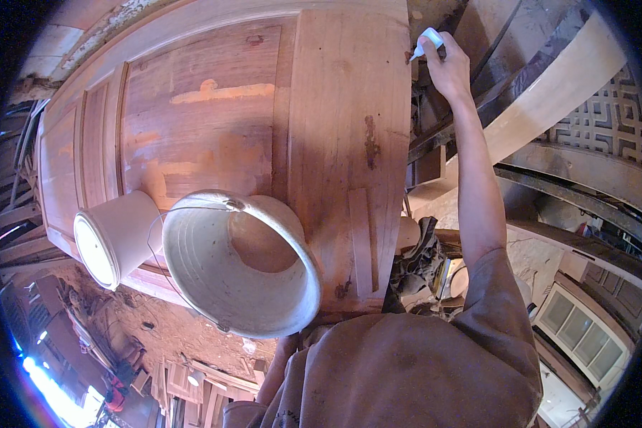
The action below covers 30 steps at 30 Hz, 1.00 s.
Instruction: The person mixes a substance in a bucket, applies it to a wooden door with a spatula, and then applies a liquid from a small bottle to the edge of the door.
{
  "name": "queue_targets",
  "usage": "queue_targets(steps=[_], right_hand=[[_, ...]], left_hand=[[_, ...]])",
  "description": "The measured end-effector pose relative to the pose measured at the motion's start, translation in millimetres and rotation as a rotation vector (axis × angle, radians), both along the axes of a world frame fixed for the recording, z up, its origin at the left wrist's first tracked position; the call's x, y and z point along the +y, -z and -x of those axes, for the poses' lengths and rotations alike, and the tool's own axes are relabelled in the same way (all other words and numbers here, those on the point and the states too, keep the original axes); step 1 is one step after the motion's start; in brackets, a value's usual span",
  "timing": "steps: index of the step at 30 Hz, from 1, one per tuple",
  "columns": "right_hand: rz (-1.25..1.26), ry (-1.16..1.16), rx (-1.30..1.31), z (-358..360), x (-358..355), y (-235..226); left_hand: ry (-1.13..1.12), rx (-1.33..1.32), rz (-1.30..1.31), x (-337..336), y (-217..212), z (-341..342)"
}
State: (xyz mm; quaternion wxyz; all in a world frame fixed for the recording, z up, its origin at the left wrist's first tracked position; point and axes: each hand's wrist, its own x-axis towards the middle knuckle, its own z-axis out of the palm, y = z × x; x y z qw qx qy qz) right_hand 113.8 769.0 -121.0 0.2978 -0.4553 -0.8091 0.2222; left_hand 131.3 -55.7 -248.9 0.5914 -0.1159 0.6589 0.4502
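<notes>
My right hand is stretched far forward and closed around a small white squeeze bottle. The bottle tilts so that its narrow nozzle points down at the far right edge of a wooden panelled door. Beside the nozzle tip, a dark spot marks that edge. Pale orange filler patches and a dark rough blemish show on the door's face. Only part of my left forearm shows at the lower edge; that hand is hidden behind the bucket and my shirt.
The large pale bucket, with brownish contents, and a white tub stand on the door's near side. A thin wooden strip lies right of them. Boards and a curved pale beam crowd the right. Wood scraps litter the ground at lower left.
</notes>
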Motion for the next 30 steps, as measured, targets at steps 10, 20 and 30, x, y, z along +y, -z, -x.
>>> queue_targets(steps=[10, 20, 30], right_hand=[[-0.036, -0.023, -0.015, -1.3, -2.2, -0.6], [-0.044, -0.03, -0.007, -3.8, 2.3, 3.8], [0.026, -0.015, -0.059, -1.5, -1.1, -3.3]], left_hand=[[0.054, 0.02, 0.018, -1.4, 5.8, -8.6], [0.317, 0.202, 0.0, -12.3, 11.6, -17.1], [0.331, 0.203, 0.089, -26.1, 25.8, -22.2]])
